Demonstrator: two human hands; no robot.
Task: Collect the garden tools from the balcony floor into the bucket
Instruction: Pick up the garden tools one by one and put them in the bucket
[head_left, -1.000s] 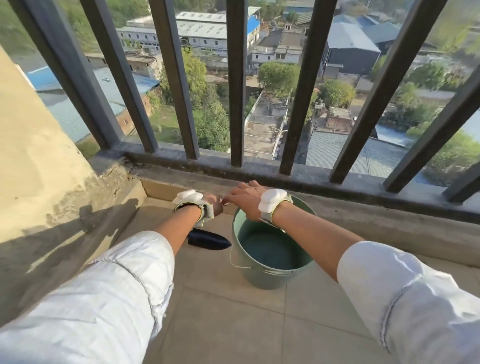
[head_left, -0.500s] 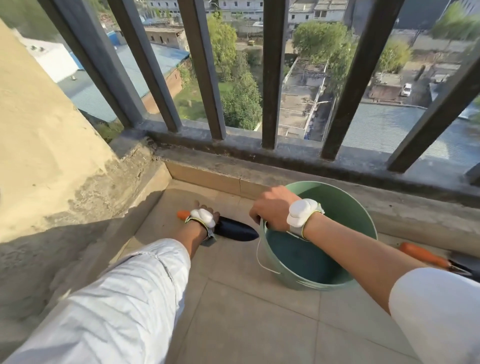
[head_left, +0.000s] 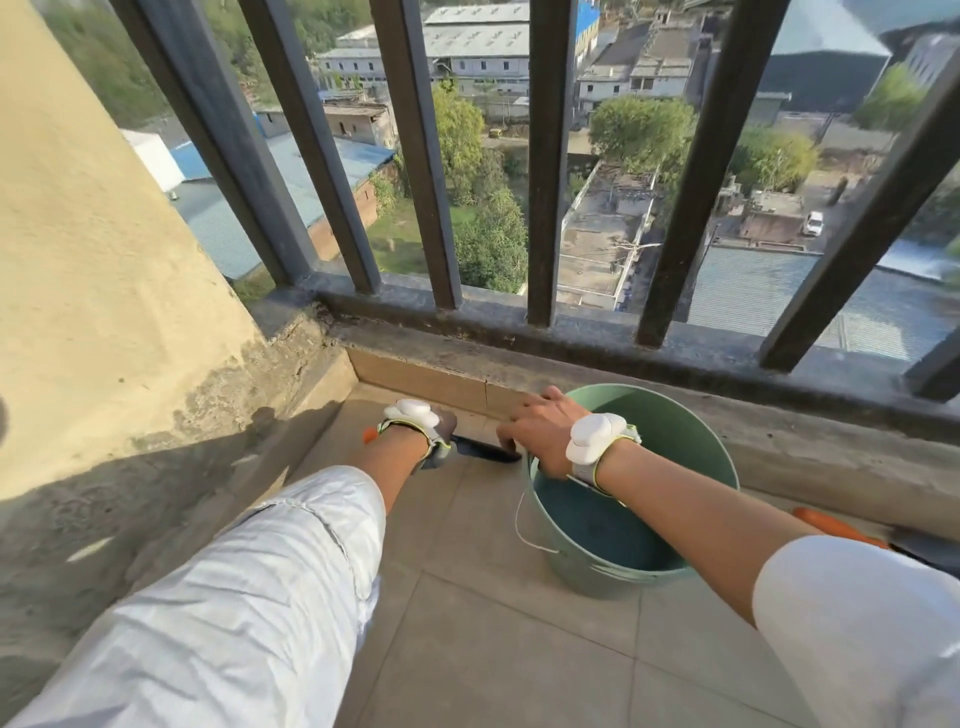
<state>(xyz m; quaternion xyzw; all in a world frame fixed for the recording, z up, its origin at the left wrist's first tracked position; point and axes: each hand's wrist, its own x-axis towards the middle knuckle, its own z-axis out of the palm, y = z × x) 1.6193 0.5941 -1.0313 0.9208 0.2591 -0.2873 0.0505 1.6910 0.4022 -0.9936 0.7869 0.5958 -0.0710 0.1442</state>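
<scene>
- Half a second ago our right hand (head_left: 540, 428) was curled over the near-left rim of the bucket (head_left: 675, 519); now its fingers are spread and looser across the rim at about ten o'clock, and whether they still pinch the rim we cannot tell.
- Our left hand (head_left: 441, 434) has stayed down on the trowel (head_left: 485, 451), which lies on the floor tiles (head_left: 519, 649) at nine o'clock from the bucket. The hand looks closed round the orange handle, whose end peeks out to the left, but the wrist hides the fingers, so we cannot be sure.
- The dark blade points toward the bucket, its tip just beside the right hand's fingers, closer than it was.
- We judge the trowel is about to be lifted over the rim; the bucket shows nothing inside yet.
- A second orange-handled tool (head_left: 836, 527) lies on the floor at three o'clock from the bucket, partly behind our right arm, untouched and waiting.
</scene>
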